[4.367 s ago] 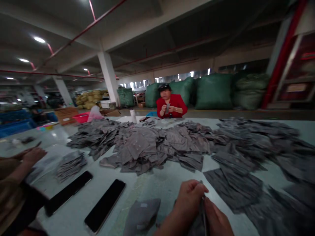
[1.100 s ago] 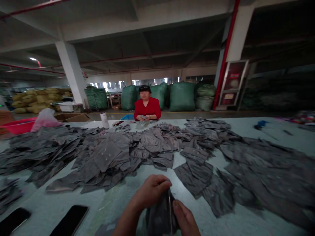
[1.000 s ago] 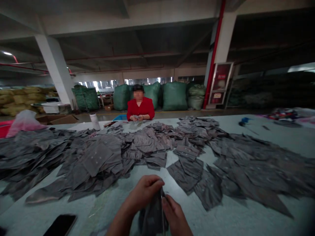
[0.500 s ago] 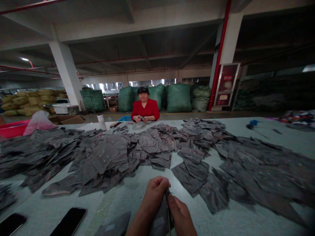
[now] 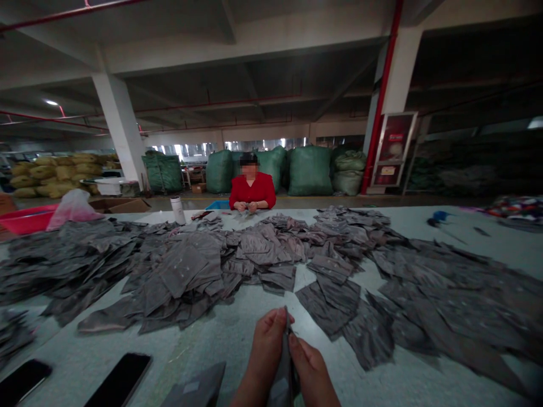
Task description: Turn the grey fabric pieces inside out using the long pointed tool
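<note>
My left hand [image 5: 267,345] and my right hand [image 5: 311,367] pinch a folded grey fabric piece [image 5: 283,380] upright between them, at the near edge of the view. Its lower part is cut off by the frame. Just left of my hands, a separate grey fabric piece [image 5: 195,389] lies flat on the pale table [image 5: 220,333]. Two flat black slabs, possibly phones, lie further left: one [image 5: 119,380] and another [image 5: 21,379]. Loose grey fabric pieces spread out in a wide layer [image 5: 182,271] ahead of my hands, with more [image 5: 424,299] to the right.
A person in a red top [image 5: 252,189] sits across the table, hands together. A white bottle [image 5: 178,209] stands at the far edge. A pink basin [image 5: 29,219] sits at far left, and green sacks [image 5: 309,169] stand behind the person.
The view has swung right since the oldest frame, bringing my hands to the centre. The other person's arm at left has gone. My hands have drawn closer, and the held fabric looks narrower.
</note>
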A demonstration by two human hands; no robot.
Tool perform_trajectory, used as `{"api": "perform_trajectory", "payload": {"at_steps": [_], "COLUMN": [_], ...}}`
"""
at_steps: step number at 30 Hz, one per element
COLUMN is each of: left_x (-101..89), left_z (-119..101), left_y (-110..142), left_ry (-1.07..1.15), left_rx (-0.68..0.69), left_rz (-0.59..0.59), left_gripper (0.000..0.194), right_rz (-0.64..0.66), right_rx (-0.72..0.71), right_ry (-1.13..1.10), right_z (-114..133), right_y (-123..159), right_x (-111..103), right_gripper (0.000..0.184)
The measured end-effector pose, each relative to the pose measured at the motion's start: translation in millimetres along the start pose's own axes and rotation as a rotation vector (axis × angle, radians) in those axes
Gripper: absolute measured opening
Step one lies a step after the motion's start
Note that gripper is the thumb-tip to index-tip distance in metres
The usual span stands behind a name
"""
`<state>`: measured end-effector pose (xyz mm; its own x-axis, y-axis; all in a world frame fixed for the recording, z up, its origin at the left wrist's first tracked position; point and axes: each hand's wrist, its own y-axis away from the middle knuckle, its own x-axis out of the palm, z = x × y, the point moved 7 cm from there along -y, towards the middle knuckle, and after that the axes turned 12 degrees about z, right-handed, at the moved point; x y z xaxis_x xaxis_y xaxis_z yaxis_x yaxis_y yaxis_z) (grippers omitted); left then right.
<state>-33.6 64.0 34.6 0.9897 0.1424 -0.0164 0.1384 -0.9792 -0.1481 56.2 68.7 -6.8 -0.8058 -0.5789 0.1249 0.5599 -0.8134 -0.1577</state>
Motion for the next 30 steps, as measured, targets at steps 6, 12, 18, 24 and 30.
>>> {"api": "perform_trajectory", "payload": {"at_steps": [6,12,18,24,30], "left_x": [-8.6,-0.4,-0.7,-8.6,-20.4], "left_z": [-12,-7,-9,-16,-22], "left_y": [-3,1,-1,-21,-33], "left_ry": [-0.201,-0.145,-0.143,-0.140,-0.143], "left_rx": [0.089,0.066,0.034,0.008,0.051], "left_rz": [0.070,0.010,0.081,0.156,0.098], "left_gripper": [0.037,0.036,0.033,0.026,0.023], "right_rz": [-0.026,0.034,0.065,-0.035,-0.102], "right_rx": [0.072,0.015,0.018,0.057,-0.016], "right_ry": [-0.308,-0.328,-0.267,-0.168,-0.094], "right_z": [-13,-9,-6,-3,15], "right_y": [-1,0,7,-4,-31], "right_x": [11,14,12,-6,-28], "right_gripper": [0.052,0.043,0.041,0.038,0.029]}}
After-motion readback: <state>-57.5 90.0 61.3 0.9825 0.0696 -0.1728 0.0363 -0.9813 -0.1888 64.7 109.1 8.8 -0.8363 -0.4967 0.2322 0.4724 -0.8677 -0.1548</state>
